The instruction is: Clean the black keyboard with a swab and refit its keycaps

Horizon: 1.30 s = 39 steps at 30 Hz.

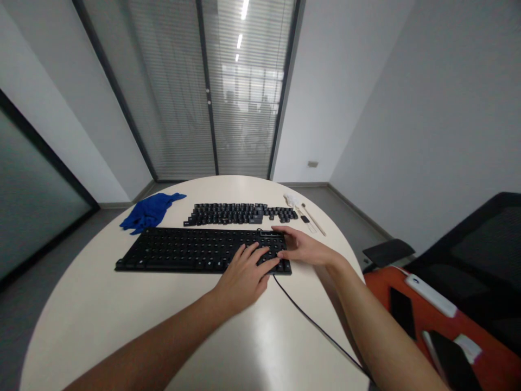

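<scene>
Left hand [244, 278] splayed on the crosswise oblong black keyboard [183, 251]; right hand [306, 247], grip unclear, met its right end.

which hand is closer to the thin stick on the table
Right. The right hand, at the right end of the keyboard, is just short of the stick; the left hand is farther left, over the keyboard.

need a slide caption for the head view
Left hand and right hand on a black keyboard, loose keycaps in rows beyond, blue cloth at left.
</scene>
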Available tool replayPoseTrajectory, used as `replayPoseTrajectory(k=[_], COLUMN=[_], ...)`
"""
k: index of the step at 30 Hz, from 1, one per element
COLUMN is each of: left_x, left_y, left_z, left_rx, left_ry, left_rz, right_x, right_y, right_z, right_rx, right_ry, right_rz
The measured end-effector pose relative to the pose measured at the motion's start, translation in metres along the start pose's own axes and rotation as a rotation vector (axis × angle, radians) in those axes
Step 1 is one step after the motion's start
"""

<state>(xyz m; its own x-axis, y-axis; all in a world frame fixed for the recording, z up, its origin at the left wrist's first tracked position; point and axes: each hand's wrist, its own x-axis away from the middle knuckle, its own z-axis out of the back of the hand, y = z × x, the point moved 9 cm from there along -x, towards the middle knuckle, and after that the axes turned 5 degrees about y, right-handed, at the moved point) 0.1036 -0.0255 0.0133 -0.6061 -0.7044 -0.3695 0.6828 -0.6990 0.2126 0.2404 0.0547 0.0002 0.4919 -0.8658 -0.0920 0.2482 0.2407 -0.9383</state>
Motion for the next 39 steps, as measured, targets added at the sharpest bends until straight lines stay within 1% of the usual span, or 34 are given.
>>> replayPoseTrajectory(k=[13, 16, 17, 19, 21, 22, 23, 26, 28, 30, 35, 39], left_x=[-0.002, -0.001, -0.001, 0.0, 0.001, 0.002, 0.003, 0.009, 0.012, 0.013, 0.012, 0.01], left_y=[0.002, 0.002, 0.002, 0.001, -0.002, -0.005, -0.008, -0.025, -0.036, -0.042, -0.042, -0.045], left_z=[0.007, 0.007, 0.007, 0.007, 0.007, 0.008, 0.01, 0.013, 0.013, 0.012, 0.014, 0.021], left_rx=[-0.051, -0.053, -0.05, -0.036, -0.024, -0.025, -0.034, -0.085, -0.11, -0.117, -0.108, -0.098], left_ry=[-0.01, 0.006, 0.011, 0.023, 0.05, 0.071, 0.094, 0.139, 0.135, 0.114, 0.073, 0.028], left_rz=[-0.061, -0.072, -0.073, -0.067, -0.041, -0.018, 0.015, 0.151, 0.232, 0.266, 0.242, 0.18], right_x=[0.001, -0.001, -0.002, -0.005, -0.005, -0.005, -0.005, -0.008, -0.01, -0.012, -0.016, -0.017], right_y=[0.007, 0.008, 0.01, 0.012, 0.01, 0.009, 0.008, 0.011, 0.013, 0.014, 0.012, 0.01], right_z=[0.001, 0.006, 0.011, 0.027, 0.047, 0.054, 0.058, 0.062, 0.062, 0.062, 0.061, 0.063], right_rx=[0.05, 0.086, 0.125, 0.261, 0.46, 0.567, 0.662, 0.89, 0.997, 1.072, 1.118, 1.12], right_ry=[-0.003, 0.05, 0.095, 0.236, 0.42, 0.488, 0.525, 0.533, 0.533, 0.543, 0.57, 0.592], right_rz=[0.0, 0.027, 0.032, 0.048, 0.092, 0.121, 0.137, 0.132, 0.106, 0.072, 0.023, 0.011])
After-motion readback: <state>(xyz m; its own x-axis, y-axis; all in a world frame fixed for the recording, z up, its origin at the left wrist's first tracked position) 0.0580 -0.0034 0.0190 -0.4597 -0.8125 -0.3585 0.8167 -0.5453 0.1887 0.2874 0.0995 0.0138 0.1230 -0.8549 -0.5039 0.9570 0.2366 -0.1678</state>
